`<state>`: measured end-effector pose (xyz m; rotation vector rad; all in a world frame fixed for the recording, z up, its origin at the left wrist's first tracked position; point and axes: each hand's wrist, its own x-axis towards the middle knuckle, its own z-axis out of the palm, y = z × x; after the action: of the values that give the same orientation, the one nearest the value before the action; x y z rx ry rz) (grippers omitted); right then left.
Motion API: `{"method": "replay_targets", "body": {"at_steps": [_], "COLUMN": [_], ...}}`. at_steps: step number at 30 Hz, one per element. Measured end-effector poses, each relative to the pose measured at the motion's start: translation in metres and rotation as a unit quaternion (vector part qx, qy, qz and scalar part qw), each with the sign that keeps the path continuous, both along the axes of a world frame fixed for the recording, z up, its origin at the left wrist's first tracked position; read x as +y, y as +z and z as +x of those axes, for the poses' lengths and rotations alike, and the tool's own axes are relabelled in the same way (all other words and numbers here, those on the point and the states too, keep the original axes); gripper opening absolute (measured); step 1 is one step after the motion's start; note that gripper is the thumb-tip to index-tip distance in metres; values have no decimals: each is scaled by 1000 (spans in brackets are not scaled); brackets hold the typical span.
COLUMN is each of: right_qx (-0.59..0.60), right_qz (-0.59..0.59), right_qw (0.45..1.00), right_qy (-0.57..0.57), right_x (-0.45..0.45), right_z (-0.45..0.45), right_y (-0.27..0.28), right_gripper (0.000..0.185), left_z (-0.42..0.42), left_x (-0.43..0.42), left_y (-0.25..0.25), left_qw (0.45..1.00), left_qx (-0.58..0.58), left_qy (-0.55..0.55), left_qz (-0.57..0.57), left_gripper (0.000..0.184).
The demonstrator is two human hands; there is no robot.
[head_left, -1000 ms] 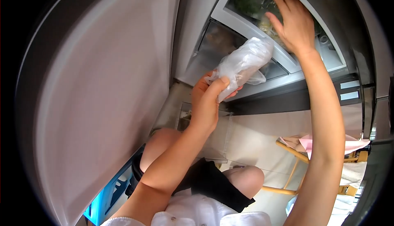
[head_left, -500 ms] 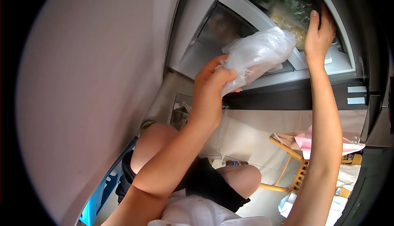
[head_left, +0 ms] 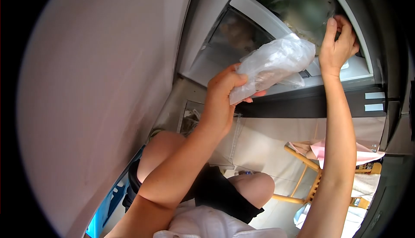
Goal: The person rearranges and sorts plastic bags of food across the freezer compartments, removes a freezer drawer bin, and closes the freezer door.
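White, crinkly plastic bag (head_left: 281,58), approx. tubular, is gripped w/ L hand (head_left: 225,86).

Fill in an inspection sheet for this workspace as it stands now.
Surface: pale floor.
Job's things: white plastic bag, contents unclear; upper fridge compartment, with blurred greenery and plastic inside.
Clutter: clear box, blue plastic item, wooden frame, pink cloth.
Grippers: bare hands; left hand grips the bag, right hand is at the compartment's right side, grip unclear.
Cables: nothing seen.
Surroundings: open fridge door at left.
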<state>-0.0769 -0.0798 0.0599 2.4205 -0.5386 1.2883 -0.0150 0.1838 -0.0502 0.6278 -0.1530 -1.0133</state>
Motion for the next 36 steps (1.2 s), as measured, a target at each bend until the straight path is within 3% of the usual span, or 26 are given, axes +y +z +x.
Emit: {"method": "replay_targets", "body": {"at_steps": [1,4,6,8,9,16,30,33,36], "right_qx": [-5,26,79,50,66,-24,-27,-83,-137], "right_qz": [37,-88,-81,-94,-27,-41,-32,98,319], "right_qw": [999,996,990,991,993,999,995,977,924], "right_qy": [4,-16,-84,-76,-91,20,87,172,162], "right_x": [3,5,12,3,16,23,55,72,97], "right_z": [1,12,10,12,11,-4,-20,-30,-46], "right_y": [2,4,9,6,9,0,0,-8,-19], "right_gripper": [42,47,52,53,53,49,32,31,32], "left_z": [1,-1,-3,-5,-5,-1,-1,0,0], "left_x": [0,-1,-1,-2,-3,-3,-9,-9,-7], "left_y": [-1,1,3,2,-1,-3,-10,-13,-9], "left_qw": [1000,1000,1000,999,998,994,980,975,967], "left_qx": [-3,-2,16,47,61,110,189,211,237], "left_qy": [-5,-7,-1,4,-3,-1,1,-12,-29], "left_qz": [0,13,15,5,-5,-18,-55,-71,-84], "left_gripper": [48,49,49,49,46,40,38,39,40]}}
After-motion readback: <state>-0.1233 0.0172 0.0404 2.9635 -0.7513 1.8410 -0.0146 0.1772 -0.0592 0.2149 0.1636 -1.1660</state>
